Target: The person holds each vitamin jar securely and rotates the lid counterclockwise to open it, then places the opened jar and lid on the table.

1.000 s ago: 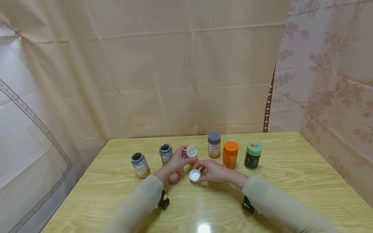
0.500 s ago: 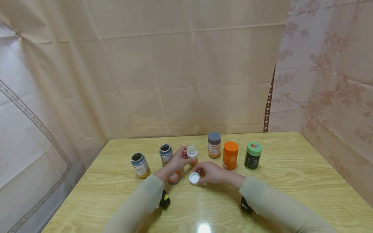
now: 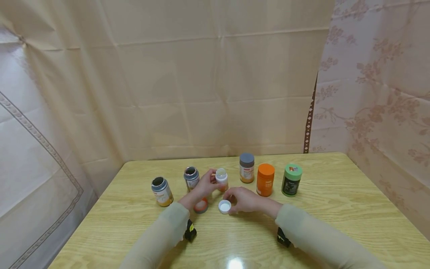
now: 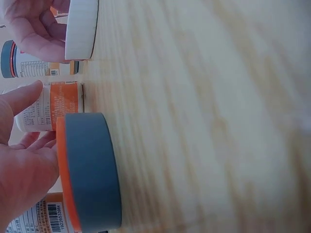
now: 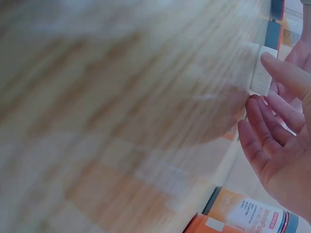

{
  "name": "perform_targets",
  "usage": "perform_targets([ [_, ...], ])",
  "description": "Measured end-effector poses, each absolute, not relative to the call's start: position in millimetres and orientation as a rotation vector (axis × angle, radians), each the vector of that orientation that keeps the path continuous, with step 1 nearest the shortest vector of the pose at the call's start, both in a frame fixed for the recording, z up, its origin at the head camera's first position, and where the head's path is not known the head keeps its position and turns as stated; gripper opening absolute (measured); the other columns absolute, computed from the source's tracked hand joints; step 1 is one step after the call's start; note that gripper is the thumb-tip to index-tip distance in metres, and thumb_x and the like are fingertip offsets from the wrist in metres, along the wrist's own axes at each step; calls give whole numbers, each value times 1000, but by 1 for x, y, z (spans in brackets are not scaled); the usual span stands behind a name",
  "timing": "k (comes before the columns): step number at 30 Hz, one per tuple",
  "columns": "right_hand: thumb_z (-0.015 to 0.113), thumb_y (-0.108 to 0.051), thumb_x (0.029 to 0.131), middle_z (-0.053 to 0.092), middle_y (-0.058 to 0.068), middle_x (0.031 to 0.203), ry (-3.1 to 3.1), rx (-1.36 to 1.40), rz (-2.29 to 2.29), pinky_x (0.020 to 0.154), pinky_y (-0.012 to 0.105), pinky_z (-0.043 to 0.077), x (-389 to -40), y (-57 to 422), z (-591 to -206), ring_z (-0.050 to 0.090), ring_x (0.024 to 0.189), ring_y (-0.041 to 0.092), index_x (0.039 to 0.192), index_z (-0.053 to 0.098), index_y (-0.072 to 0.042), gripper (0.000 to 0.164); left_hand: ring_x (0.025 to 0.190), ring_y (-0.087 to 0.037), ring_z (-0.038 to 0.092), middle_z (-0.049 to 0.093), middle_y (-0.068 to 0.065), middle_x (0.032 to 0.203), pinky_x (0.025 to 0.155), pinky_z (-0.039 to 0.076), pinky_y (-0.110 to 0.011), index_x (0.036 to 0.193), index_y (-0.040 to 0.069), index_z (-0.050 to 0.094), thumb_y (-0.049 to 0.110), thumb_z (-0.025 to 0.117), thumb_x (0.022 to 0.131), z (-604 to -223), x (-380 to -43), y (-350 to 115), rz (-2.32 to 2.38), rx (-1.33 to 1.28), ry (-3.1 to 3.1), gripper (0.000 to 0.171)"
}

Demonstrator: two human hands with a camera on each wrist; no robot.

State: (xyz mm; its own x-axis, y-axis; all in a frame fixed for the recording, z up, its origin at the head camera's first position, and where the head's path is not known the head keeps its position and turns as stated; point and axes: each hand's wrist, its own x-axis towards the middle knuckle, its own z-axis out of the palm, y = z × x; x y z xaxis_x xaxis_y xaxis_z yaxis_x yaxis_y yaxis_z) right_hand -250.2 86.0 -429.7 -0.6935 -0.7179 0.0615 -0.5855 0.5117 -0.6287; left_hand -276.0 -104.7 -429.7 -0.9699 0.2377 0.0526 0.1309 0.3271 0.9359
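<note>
Near the middle of the table my left hand grips a small uncapped white bottle with an orange label. In the left wrist view the bottle stands upright on the wood, thumb on one side and fingers on the other. My right hand pinches the edge of a white cap, hollow side up, at the tabletop in front of the bottle. The right wrist view shows thumb and fingers at the cap. A grey lid with an orange inside lies beside the left wrist.
Two uncapped grey-topped jars stand on the left. Behind the right hand are a grey-lidded jar, an orange jar and a green-lidded jar. A beige curtain hangs behind the table.
My right hand has brought the white cap down and slightly toward me, onto the tabletop. The left hand and bottle have stayed nearly in place.
</note>
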Motion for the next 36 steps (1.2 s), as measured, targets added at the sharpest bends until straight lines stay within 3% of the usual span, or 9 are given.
perform_targets([
  [6,83,-11,76,65,4,108,2518,-1089,-933,85,35,49,-245,96,-418,61,98,22,116,62,-3,46,121,-38,52,57,-29,126,101,41,-46,129,-7,42,-2,72,85,-426,-274,-107,1671,342,2514,54],
  [14,79,-10,82,61,9,119,2480,-1035,-987,84,42,51,-232,119,-397,61,102,26,123,59,-3,46,134,-42,37,44,-29,140,105,34,-52,140,-2,35,6,76,85,-417,-265,-113,1613,416,2553,69],
  [21,78,-13,84,62,12,118,2531,-1119,-998,82,50,50,-223,140,-379,61,101,26,124,59,-3,46,135,-42,34,40,-28,144,104,32,-58,142,0,35,10,76,86,-404,-255,-114,1539,524,2676,70],
  [32,78,-20,84,62,1,109,2649,-1094,-981,84,43,50,-217,171,-365,60,98,25,119,60,-7,41,137,-37,34,40,-23,145,105,33,-53,139,-4,37,4,73,86,-375,-236,-96,1748,589,2602,64],
  [36,77,-16,84,63,3,107,2679,-1067,-984,82,42,51,-214,181,-360,60,98,28,120,61,-6,41,137,-34,34,41,-20,146,106,33,-49,140,-2,37,6,72,88,-369,-234,-87,1799,611,2514,63],
])
